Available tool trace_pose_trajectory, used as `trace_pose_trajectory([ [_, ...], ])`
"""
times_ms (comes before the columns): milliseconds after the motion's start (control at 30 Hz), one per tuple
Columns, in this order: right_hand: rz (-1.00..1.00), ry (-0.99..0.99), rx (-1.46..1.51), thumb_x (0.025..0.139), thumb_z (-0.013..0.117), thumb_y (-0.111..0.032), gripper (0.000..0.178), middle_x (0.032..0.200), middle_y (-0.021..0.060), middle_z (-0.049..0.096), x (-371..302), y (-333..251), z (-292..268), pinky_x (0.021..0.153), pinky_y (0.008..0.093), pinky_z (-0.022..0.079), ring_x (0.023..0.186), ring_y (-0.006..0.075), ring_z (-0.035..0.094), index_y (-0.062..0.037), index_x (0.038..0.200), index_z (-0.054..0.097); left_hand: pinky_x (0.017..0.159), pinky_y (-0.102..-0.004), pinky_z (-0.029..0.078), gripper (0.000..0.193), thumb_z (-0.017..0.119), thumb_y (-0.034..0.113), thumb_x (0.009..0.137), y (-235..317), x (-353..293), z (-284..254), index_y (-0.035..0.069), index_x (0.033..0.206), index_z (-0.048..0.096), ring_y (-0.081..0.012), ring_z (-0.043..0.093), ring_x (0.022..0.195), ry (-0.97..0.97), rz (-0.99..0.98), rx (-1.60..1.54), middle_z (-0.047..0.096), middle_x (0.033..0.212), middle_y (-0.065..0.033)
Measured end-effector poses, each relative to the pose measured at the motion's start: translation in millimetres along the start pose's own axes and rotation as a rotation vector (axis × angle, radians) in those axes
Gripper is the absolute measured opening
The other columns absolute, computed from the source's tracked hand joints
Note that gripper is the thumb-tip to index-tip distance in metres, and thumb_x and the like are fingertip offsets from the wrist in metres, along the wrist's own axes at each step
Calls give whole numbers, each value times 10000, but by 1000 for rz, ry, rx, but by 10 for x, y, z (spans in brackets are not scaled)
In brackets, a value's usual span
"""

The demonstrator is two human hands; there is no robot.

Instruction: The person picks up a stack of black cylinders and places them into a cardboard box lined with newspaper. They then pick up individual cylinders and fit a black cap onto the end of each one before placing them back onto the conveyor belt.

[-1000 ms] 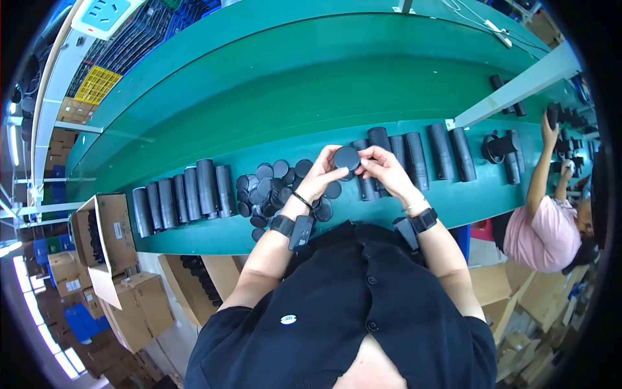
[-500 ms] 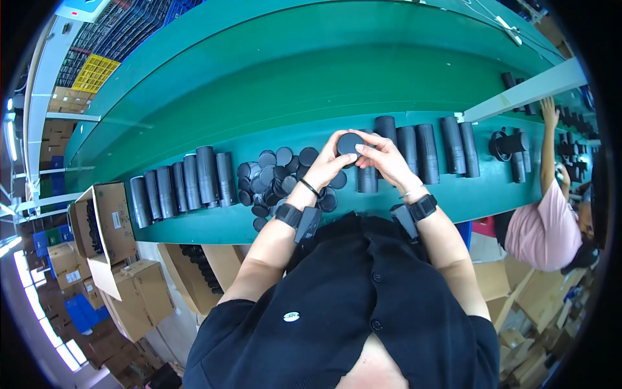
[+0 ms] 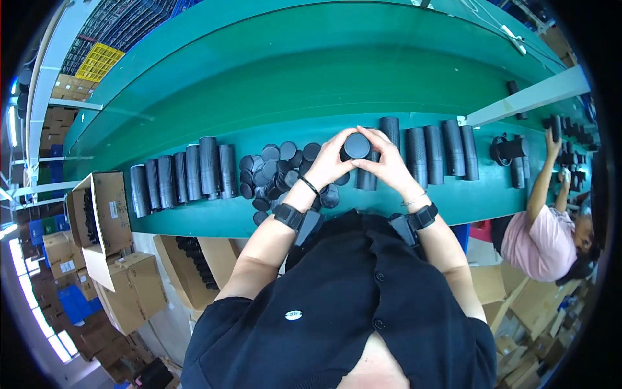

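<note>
Between my two hands is a black round cap (image 3: 356,146), its flat face turned up toward me, with a short length of dark side wall showing below it. My left hand (image 3: 332,161) curls around its left side, and my right hand (image 3: 389,162) closes on its right side. Whatever sits under the cap is mostly hidden by my fingers. A heap of black round caps (image 3: 275,172) lies just left of my left hand. Beneath my right hand lies a black tube (image 3: 367,179), and several more black ribbed tubes (image 3: 418,155) stretch to its right.
A row of black tubes (image 3: 208,165) lies on the green bench (image 3: 291,78) at the left. Open cardboard boxes (image 3: 120,211) stand beside the bench's near left edge. A white post (image 3: 528,97) slants across the right. Beyond it, a co-worker in pink (image 3: 541,243) reaches over dark parts.
My thumbs have moved off the cap's face to its near sides, and both hands now wrap around it. At the right, the co-worker's raised hand now holds a dark tube.
</note>
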State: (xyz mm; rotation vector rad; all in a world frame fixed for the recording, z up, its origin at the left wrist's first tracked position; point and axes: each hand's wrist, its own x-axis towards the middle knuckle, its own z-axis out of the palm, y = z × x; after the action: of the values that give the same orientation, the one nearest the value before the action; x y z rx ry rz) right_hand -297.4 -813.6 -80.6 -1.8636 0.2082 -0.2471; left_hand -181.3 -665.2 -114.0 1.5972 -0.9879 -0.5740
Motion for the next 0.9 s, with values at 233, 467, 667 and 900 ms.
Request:
trace_pose_trajectory([
  [233, 26, 47, -68, 718, 763, -134, 648, 1215, 201, 567, 34, -12, 69, 959, 365, 459, 1129, 332, 564, -3, 1299, 507, 949, -358, 469, 670, 775, 202, 736, 78, 9, -27, 4, 1293, 460, -258, 587, 1113, 27, -11, 77, 581, 1213, -172],
  [467, -58, 45, -54, 745, 753, -165, 667, 1235, 210, 542, 9, -54, 118, 982, 382, 442, 1150, 341, 550, -2, 1327, 471, 968, -340, 454, 702, 805, 148, 696, -90, -17, -2, 36, 1296, 458, -219, 558, 1150, 39, -6, 8, 564, 1223, -143],
  [667, -41, 92, -151, 761, 746, -177, 670, 1230, 215, 540, 134, 6, 177, 974, 404, 446, 1148, 368, 544, 1, 1333, 447, 920, -370, 473, 644, 757, 127, 703, -166, 97, 5, 38, 1269, 464, -334, 577, 1125, 97, -8, -4, 574, 1198, -183],
  [900, -23, 145, -226, 780, 737, -152, 607, 1159, 205, 567, 182, -51, 219, 946, 404, 462, 1133, 371, 553, 6, 1297, 461, 850, -373, 502, 551, 709, 84, 705, -96, 123, 29, 31, 1210, 495, -336, 624, 1020, 160, -7, -9, 610, 1093, -179],
])
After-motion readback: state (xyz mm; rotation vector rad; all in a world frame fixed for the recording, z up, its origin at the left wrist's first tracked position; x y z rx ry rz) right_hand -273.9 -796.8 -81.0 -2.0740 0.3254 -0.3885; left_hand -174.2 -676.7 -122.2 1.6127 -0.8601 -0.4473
